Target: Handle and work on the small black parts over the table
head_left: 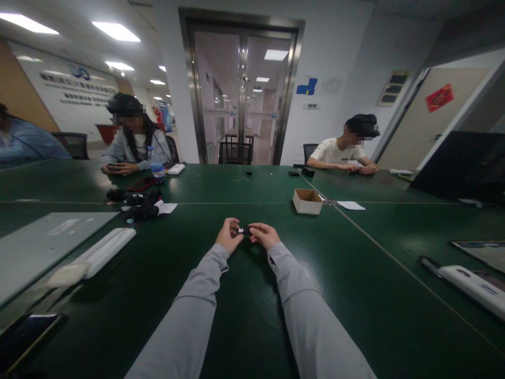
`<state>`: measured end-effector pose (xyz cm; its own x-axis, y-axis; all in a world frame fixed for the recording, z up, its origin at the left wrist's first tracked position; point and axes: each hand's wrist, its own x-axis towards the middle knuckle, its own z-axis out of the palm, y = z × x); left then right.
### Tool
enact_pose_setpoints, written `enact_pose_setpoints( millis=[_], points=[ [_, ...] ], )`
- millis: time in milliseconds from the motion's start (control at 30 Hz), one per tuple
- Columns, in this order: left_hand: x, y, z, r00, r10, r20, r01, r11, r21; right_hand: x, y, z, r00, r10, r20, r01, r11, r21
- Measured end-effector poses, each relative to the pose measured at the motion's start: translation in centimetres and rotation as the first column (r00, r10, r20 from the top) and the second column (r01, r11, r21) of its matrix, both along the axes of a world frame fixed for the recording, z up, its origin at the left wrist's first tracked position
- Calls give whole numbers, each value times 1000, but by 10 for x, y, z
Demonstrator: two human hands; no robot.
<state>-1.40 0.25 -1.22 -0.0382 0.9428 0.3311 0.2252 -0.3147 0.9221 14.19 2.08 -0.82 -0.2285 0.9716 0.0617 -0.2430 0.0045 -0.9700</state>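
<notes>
Both of my hands meet just above the green table (252,305), around a small dark rod-like piece with a silver band (243,230). My left hand (229,235) pinches its silver end between thumb and fingers. On the other side, the fingertips of my right hand (265,235) close on the black end. The piece lies roughly level between the hands; it is too small for me to tell its exact kind. Grey sleeves cover both forearms.
An open cardboard box (307,202) stands ahead to the right. Black gear (144,202) lies left, near a white power strip (104,252) and a phone (29,337). Another white strip (473,287) is at right. Two people (136,137) (343,147) sit across the table.
</notes>
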Motion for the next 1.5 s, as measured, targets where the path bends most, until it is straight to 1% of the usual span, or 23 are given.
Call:
enact_pose_setpoints(
  millis=[33, 167, 333, 500, 667, 767, 867, 967, 1067, 1200, 1300, 1400, 1500],
  points=[
    [0, 0, 0, 1000, -2, 5, 2, 1000, 12, 0, 0, 0, 1000, 4, -1, -4, 1000, 2],
    [0, 1, -1, 999, -24, 48, 26, 999, -37, 0, 0, 0, 1000, 18, 2, -18, 1000, -3],
    [-1, -1, 2, 1000, -23, 20, 22, 1000, 21, 0, -1, 2, 1000, 8, 2, -8, 1000, -1],
    [0, -4, 5, 999, -49, 23, 51, 996, -74, 0, -1, 2, 999, 27, 26, -27, 1000, 13],
    [0, -5, 6, 995, -101, 9, 102, 993, -60, 2, 0, -1, 997, 61, 43, -62, 997, 39],
    [0, -6, 7, 995, -94, -23, 91, 993, -81, 2, 1, -2, 996, 73, 51, -76, 996, 44],
    [1, -6, 6, 996, -87, -1, 86, 994, -66, 3, 1, -2, 997, 62, 40, -64, 997, 40],
    [2, -6, 5, 998, -66, -13, 64, 993, -97, 3, 2, -4, 997, 70, 30, -71, 997, 36],
    [2, -5, 4, 998, -67, 2, 67, 995, -69, 3, 4, -6, 998, 63, 24, -64, 997, 41],
    [1, -5, 5, 997, -64, -41, 60, 993, -102, 2, 4, -6, 996, 86, 39, -87, 995, 47],
    [0, -4, 5, 997, -59, -43, 55, 995, -78, 2, 3, -5, 995, 87, 43, -89, 994, 57],
    [1, -4, 5, 995, -60, -76, 53, 994, -97, 2, 2, -3, 994, 89, 60, -92, 994, 54],
    [2, -3, 4, 998, -56, -28, 53, 994, -96, 2, 2, -2, 997, 53, 50, -55, 997, 47]
  ],
)
